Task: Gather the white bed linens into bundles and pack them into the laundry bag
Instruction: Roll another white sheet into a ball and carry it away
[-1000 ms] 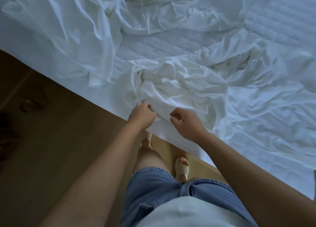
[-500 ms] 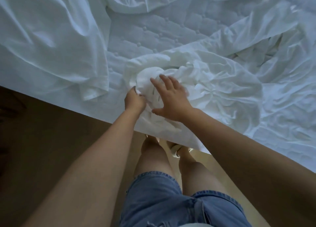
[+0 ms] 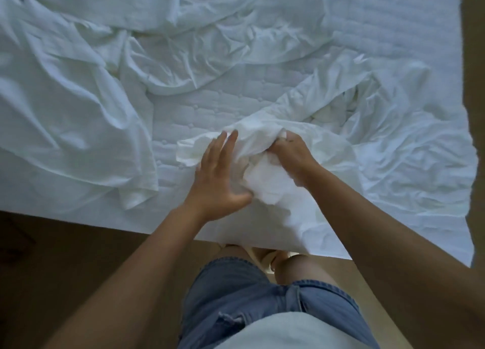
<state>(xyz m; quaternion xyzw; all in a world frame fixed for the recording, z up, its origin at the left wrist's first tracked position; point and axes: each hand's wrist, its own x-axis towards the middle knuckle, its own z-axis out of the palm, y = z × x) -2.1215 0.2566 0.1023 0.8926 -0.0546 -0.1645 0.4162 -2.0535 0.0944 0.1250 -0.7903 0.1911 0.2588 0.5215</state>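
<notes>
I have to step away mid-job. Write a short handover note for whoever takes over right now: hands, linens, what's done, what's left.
Left hand: open, fingers spread, palm pressed against the side of the bunched white cotton sheet at the near bed edge.
Right hand: closed, gripping a fold of that same bunch.
Linens: one loose bundle between the hands; more crumpled white sheets spread to the left and far side, quilted white mattress exposed in the middle.
Done: first bundle partly gathered.
Left: finish the bundle, gather the rest, pack everything. No laundry bag is in view.

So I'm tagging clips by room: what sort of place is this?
Most likely a bedroom: a quilted mattress strewn with rumpled white bed linens, and a wood-toned floor beside the bed.
</notes>
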